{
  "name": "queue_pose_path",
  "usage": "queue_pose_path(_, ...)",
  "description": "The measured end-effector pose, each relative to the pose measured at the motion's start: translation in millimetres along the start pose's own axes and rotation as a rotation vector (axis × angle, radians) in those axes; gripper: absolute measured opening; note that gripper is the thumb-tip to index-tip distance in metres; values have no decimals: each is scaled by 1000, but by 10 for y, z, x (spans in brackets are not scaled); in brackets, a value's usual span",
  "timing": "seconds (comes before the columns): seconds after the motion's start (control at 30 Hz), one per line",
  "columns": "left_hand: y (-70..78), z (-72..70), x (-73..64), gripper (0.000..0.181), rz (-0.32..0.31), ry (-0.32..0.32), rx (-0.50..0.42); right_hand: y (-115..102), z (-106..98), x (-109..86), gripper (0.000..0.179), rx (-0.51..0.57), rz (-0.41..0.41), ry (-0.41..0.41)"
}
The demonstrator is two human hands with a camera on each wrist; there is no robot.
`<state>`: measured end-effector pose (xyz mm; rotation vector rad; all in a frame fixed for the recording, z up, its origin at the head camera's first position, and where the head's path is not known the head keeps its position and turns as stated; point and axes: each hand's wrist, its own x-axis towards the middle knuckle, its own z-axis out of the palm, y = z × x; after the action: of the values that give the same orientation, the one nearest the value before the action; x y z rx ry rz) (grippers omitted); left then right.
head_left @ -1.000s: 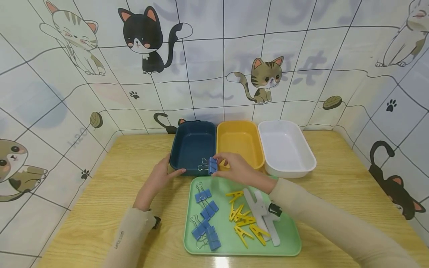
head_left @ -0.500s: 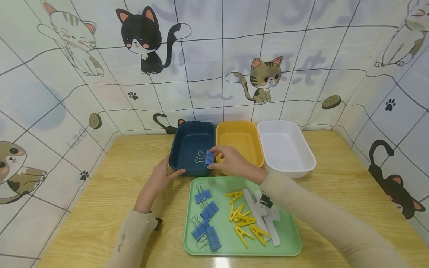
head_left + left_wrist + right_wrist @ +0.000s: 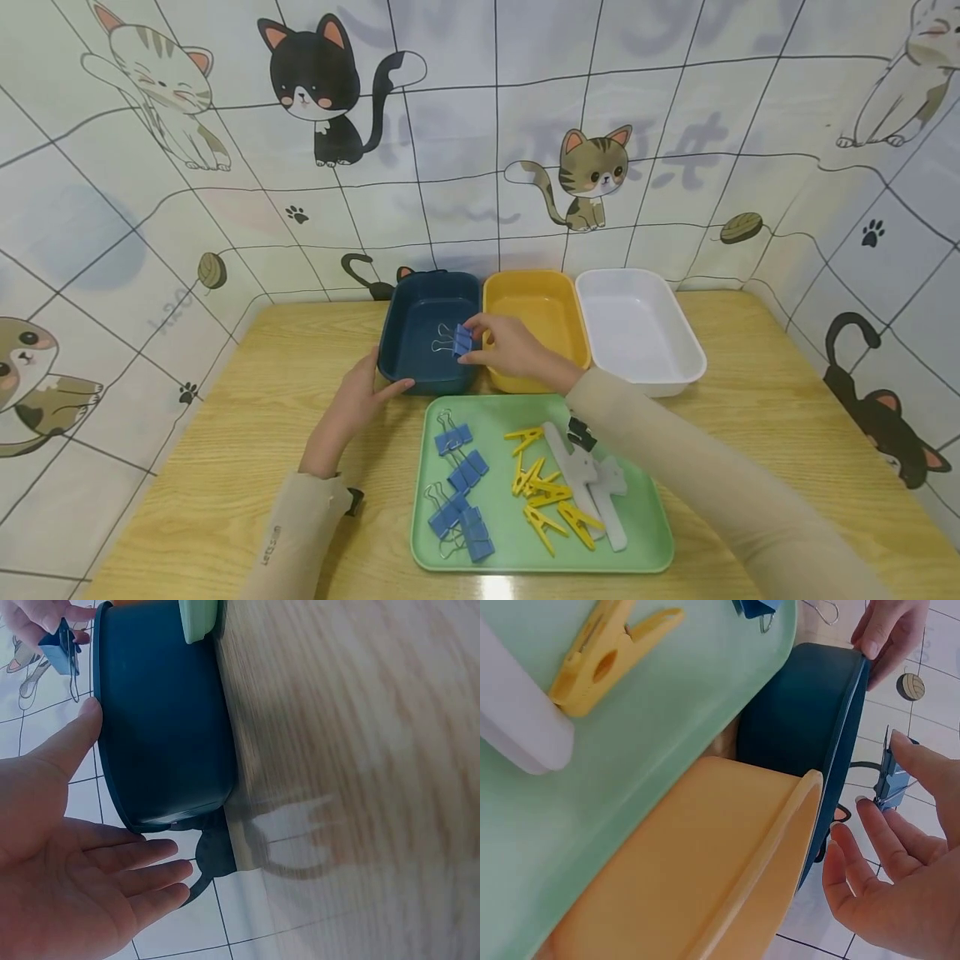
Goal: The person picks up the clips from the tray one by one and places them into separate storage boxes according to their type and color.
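- Right hand [image 3: 510,346]: I pinch one blue binder clip [image 3: 462,342] by its body between thumb and fingertips; its wire handles point left, away from my palm.
- Clip position: above the dark blue bin [image 3: 427,387], toward its right side. Left wrist view puts it clear of the rim, so not resting inside.
- Change: over the last second I carried it from the bin's near right edge farther back and inward. Judged meaning: it is well placed over the bin, but this transfer is incomplete while I hold it.
- Left hand [image 3: 363,400]: thumb touching the same bin's rim at the near left corner, fingers loosely extended outside; unchanged, apparently steadying it.
- Right of that bin: yellow bin [image 3: 536,308], then white bin [image 3: 637,333].
- Nearer me, green tray [image 3: 510,550]: four more binder clips [image 3: 468,471] at left, yellow clothespins [image 3: 550,493] mid-tray, long white plastic pieces [image 3: 577,467] overlapping beyond.
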<state>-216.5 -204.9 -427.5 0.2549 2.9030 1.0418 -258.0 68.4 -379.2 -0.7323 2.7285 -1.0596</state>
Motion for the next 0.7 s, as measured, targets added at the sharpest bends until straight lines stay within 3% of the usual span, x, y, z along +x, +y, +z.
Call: queue_pose_path(0.7, -35, 9, 5, 85, 31, 8, -14, -51, 2, 354, 56, 16, 104, -29)
